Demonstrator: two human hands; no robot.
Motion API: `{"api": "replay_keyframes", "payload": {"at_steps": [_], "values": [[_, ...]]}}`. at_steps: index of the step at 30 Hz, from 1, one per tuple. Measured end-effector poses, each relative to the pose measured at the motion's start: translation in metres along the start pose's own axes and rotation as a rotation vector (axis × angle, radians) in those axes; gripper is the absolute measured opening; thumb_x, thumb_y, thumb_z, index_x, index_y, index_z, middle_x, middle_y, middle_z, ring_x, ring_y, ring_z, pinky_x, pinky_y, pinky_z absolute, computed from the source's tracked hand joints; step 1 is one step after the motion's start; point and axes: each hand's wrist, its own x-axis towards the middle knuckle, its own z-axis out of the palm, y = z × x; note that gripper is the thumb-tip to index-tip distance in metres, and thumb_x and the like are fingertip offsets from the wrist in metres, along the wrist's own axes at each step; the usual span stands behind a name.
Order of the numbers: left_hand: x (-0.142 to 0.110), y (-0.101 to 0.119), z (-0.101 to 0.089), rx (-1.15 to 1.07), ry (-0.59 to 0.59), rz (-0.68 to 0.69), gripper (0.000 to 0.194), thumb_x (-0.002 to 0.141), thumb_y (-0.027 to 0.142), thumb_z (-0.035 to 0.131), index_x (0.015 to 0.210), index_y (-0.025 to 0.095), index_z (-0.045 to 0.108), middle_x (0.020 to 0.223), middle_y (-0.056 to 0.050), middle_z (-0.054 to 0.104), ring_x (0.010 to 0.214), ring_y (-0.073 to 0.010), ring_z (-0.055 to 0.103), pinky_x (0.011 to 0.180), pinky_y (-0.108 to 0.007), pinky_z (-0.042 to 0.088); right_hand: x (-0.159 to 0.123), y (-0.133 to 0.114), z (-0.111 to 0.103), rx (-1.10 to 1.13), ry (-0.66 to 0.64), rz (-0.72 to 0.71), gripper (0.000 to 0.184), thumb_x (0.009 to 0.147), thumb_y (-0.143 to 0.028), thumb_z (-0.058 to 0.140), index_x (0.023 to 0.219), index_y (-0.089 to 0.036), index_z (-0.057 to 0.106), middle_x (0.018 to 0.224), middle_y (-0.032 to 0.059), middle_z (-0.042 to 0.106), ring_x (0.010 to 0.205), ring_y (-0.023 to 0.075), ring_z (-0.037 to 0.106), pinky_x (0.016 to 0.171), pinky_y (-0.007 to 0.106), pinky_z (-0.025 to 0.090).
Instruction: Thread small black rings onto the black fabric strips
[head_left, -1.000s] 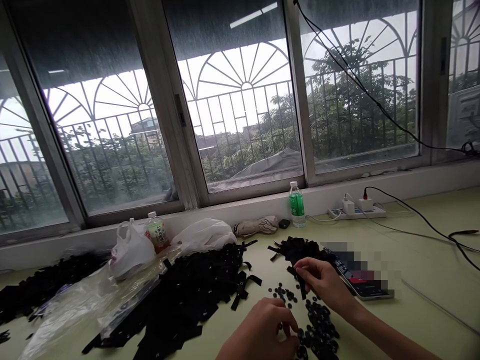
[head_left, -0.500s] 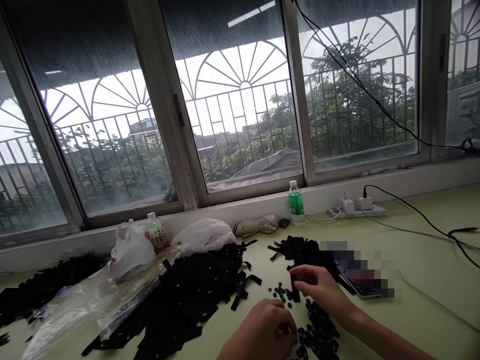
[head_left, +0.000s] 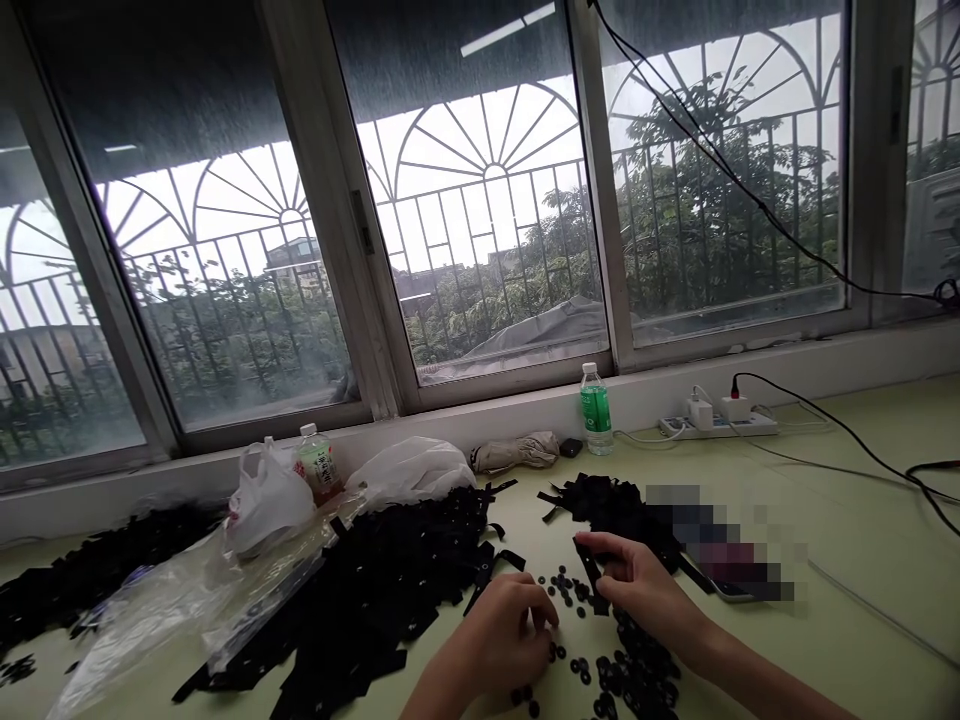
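My right hand (head_left: 637, 588) pinches a short black fabric strip (head_left: 592, 580) above the pale green table (head_left: 825, 540). Just left of it, my left hand (head_left: 506, 630) is curled with its fingertips pressed together over small black rings; what they hold is too small to name. A heap of black rings (head_left: 630, 675) lies below both hands, with loose rings (head_left: 562, 583) scattered between them. A small pile of black strips (head_left: 600, 500) sits just beyond my right hand, and a large pile of black strips (head_left: 390, 590) spreads to the left.
Clear plastic bags (head_left: 172, 610) and white bags (head_left: 266, 500) lie at the left, with two bottles (head_left: 596, 408) by the window sill. A folded umbrella (head_left: 517, 452), a power strip (head_left: 720, 422) with cables, and a phone (head_left: 720, 575) lie on the right side.
My left hand has moved up and left from the ring heap toward the loose rings. My right hand with the strip has shifted slightly down and toward it.
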Motion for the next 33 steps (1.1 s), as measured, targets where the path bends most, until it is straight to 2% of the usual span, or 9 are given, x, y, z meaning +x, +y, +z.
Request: {"api": "replay_keyframes", "payload": {"at_steps": [7, 13, 19, 23, 29, 33], "values": [[-0.001, 0.007, -0.005, -0.017, -0.071, -0.004, 0.023, 0.066, 0.012, 0.055, 0.081, 0.020, 0.069, 0.078, -0.002, 0.059, 0.068, -0.0111, 0.053, 0.060, -0.019, 0.041, -0.003, 0.000, 0.001, 0.048, -0.042, -0.028, 0.066, 0.064, -0.020, 0.053, 0.130, -0.014, 0.049, 0.054, -0.0090, 0.040, 0.051, 0.0099, 0.036, 0.050, 0.023, 0.031], [0.000, 0.010, -0.006, 0.004, -0.082, -0.019, 0.022, 0.070, 0.013, 0.052, 0.080, 0.020, 0.070, 0.080, -0.002, 0.060, 0.071, -0.0121, 0.053, 0.061, -0.020, 0.040, -0.007, -0.007, 0.003, 0.029, -0.064, -0.020, 0.066, 0.067, -0.018, 0.051, 0.133, -0.011, 0.044, 0.053, -0.0102, 0.033, 0.051, 0.0094, 0.029, 0.049, 0.023, 0.027], [0.001, 0.008, -0.003, 0.016, -0.057, -0.034, 0.022, 0.069, 0.012, 0.052, 0.079, 0.020, 0.069, 0.081, -0.003, 0.062, 0.072, -0.0130, 0.053, 0.061, -0.020, 0.041, -0.006, -0.005, 0.005, 0.009, -0.025, 0.007, 0.063, 0.067, -0.020, 0.051, 0.130, -0.013, 0.048, 0.055, -0.0090, 0.034, 0.052, 0.0107, 0.032, 0.050, 0.024, 0.028], [0.000, 0.016, -0.007, 0.006, -0.030, -0.037, 0.022, 0.070, 0.012, 0.052, 0.082, 0.019, 0.069, 0.081, -0.004, 0.062, 0.071, -0.0132, 0.053, 0.060, -0.020, 0.042, -0.004, 0.000, 0.004, 0.021, 0.002, 0.030, 0.062, 0.067, -0.021, 0.052, 0.129, -0.014, 0.049, 0.057, -0.0078, 0.040, 0.050, 0.0105, 0.033, 0.050, 0.024, 0.030], [-0.004, 0.035, -0.010, -0.156, -0.195, 0.070, 0.019, 0.066, 0.012, 0.054, 0.076, 0.016, 0.070, 0.070, -0.002, 0.063, 0.062, -0.0112, 0.053, 0.056, -0.018, 0.043, -0.005, -0.005, 0.004, 0.033, 0.058, 0.021, 0.061, 0.063, -0.020, 0.051, 0.124, -0.014, 0.054, 0.060, -0.0051, 0.049, 0.048, 0.0099, 0.035, 0.047, 0.024, 0.030], [-0.005, 0.040, -0.007, -0.172, -0.192, 0.077, 0.020, 0.066, 0.014, 0.055, 0.078, 0.017, 0.071, 0.068, -0.001, 0.063, 0.060, -0.0110, 0.053, 0.057, -0.019, 0.044, -0.005, -0.006, 0.002, 0.043, 0.094, 0.013, 0.060, 0.064, -0.020, 0.051, 0.124, -0.016, 0.053, 0.066, -0.0021, 0.056, 0.046, 0.0092, 0.034, 0.044, 0.024, 0.029]]}}
